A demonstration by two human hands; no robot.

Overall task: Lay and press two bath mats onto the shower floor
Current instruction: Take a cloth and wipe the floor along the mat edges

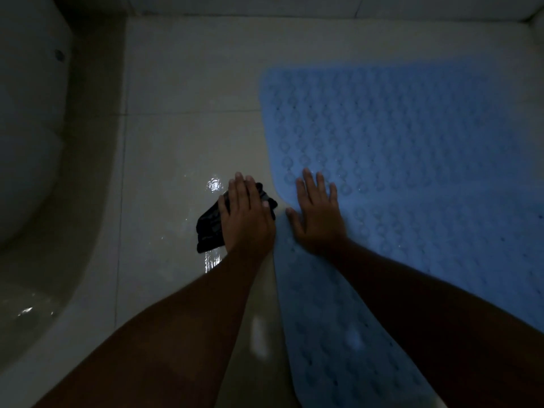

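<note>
A: Where is the blue bath mat [412,148] right now?

B: It lies flat on the tiled shower floor [176,136], filling the right side of the view, with its left edge running down toward the camera. I see only 1 mat; a second is not in view.

A: And the hands?

B: The right hand [319,213] rests palm-down on the mat near that left edge, fingers [309,181] spread and flat, pinching nothing. The left hand [245,213] is just beside it, off the mat, palm-down on a dark cloth [207,231] on the bare tile. Its fingers lie close together and flat on the cloth.

A: What could go wrong from here?

B: The floor looks wet: there are bright glints by the cloth. I judge that water under the mat could let it slide when pressed, rather than grip. The same wet tile could let the cloth skid under the left hand if weight goes onto it.

A: Anything else?

B: The light is dim, so a lifted corner or an air pocket would be easy to miss. The near strip of the mat, beneath the right forearm, looks slightly uneven, though I cannot tell if it is raised. Pressing only at 1 spot may leave the far edge loose.

A: And on the left?

B: A curved white fixture [32,142] stands well apart from the mat.
</note>
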